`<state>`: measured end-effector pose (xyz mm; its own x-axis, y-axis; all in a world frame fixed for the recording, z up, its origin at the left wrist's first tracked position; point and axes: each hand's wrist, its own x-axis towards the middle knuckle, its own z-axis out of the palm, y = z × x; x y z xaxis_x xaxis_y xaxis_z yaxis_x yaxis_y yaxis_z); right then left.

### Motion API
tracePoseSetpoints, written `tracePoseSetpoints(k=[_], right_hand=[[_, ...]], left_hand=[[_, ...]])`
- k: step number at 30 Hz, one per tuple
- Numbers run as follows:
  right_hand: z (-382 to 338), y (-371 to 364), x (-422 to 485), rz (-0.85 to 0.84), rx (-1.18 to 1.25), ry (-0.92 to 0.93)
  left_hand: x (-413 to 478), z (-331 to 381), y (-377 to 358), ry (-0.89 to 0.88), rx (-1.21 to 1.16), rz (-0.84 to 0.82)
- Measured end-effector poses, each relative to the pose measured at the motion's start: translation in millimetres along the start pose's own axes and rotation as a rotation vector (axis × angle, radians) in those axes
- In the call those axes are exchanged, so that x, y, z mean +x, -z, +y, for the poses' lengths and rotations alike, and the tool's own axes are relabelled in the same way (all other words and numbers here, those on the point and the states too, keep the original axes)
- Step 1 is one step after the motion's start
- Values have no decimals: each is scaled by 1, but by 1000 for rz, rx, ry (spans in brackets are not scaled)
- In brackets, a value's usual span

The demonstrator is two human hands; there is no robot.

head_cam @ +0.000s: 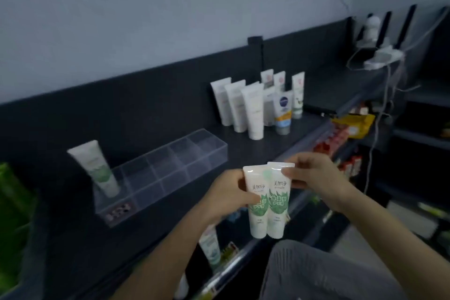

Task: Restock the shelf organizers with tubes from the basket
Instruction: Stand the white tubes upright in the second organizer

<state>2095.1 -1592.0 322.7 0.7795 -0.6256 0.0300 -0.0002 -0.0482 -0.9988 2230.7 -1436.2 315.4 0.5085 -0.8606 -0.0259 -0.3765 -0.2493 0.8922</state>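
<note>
Two white tubes with green leaf prints hang side by side, caps down, in front of the shelf edge. My left hand [229, 193] grips the left tube [258, 202]. My right hand [314, 175] pinches the top seam of the right tube [277, 200]. A clear acrylic organizer [168, 173] with several compartments lies on the dark shelf to the upper left of my hands. One white-and-green tube [97, 168] stands tilted in the organizer's left end. The basket is out of view.
A group of several upright tubes [255, 105] stands further right on the dark shelf [243, 151]. Another tube [210, 246] sits on the lower shelf below my left arm. Green packages [12, 202] are at the far left; cables and a white device [375, 53] at the upper right.
</note>
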Motion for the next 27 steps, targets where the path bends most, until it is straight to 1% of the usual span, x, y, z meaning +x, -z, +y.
tracePoseSetpoints(k=[3,5,7,9,12,14,17,21,27], right_hand=[[-36,-38,15,-89,-29,107],[-59,-63,25,-137,-14,172],[-79,-87,36,-166,-13,228],[-98,-112,48,-186,-31,281],[-119,-150,67,-180,-34,345],[-127,-173,82,-138,-48,392],[-127,-203,107,-93,-129,441],[-113,-232,134,-128,-235,469],[-92,-256,161,-223,-390,465]], left_hand=[[-16,21,47,-54,66,116],[-28,35,78,-125,136,227],[-38,50,108,-197,212,289],[-46,63,138,-238,346,334],[-48,76,181,-250,531,429],[-43,76,207,-218,627,489],[-31,64,237,-111,724,531],[-15,37,257,31,870,491],[2,8,270,174,1047,415]])
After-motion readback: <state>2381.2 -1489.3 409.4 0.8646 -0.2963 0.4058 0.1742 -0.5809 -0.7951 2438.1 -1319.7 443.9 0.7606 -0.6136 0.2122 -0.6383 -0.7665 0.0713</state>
